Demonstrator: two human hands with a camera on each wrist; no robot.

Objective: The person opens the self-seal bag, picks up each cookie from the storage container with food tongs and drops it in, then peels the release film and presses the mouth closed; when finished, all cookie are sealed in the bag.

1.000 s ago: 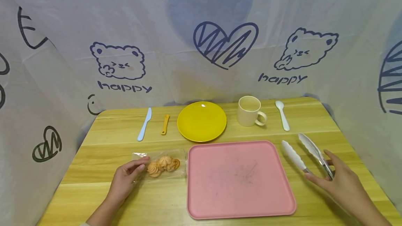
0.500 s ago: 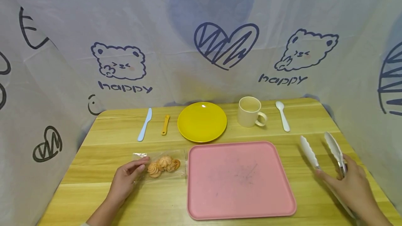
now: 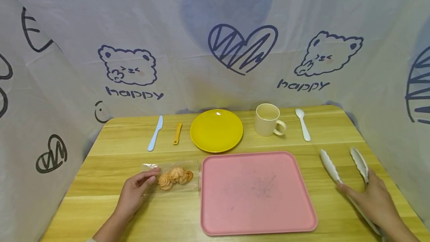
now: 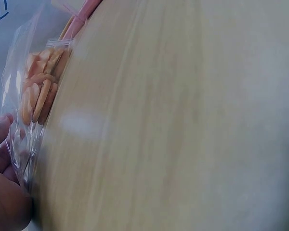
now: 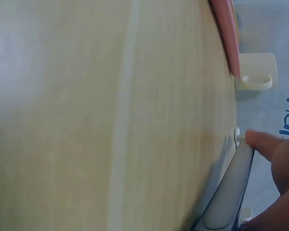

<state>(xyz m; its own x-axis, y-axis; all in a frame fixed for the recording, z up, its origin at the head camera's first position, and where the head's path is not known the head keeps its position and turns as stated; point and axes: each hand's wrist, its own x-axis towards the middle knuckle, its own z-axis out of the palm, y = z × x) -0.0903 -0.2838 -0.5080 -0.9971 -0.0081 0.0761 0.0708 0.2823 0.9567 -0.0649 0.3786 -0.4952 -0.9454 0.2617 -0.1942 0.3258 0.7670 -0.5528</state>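
In the head view, my left hand (image 3: 134, 191) holds the left end of a clear plastic bag (image 3: 149, 166) between thumb and fingers. Several swirled, golden-brown cookies (image 3: 176, 174) lie inside it; the left wrist view also shows the cookies (image 4: 41, 89) stacked behind the film. Over at the right, my right hand (image 3: 377, 201) grips a pair of tongs (image 3: 330, 166) with pale scalloped tips spread apart and nothing between them. One tong arm (image 5: 229, 192) runs beneath the thumb in the right wrist view. The pink tray (image 3: 256, 230) lies between my two hands.
Along the back of the wooden table (image 3: 171, 219) are a light blue knife (image 3: 155, 133), a small orange-yellow utensil handle (image 3: 177, 133), a yellow plate (image 3: 216, 130), a cream mug (image 3: 265, 122) and a white spoon (image 3: 303, 125). White cloth (image 3: 188, 70) with drawings hangs behind and at both sides.
My right hand has moved right with the tongs, away from the tray, and the tong tips have spread wider. My left hand and the cookie bag have stayed in place.
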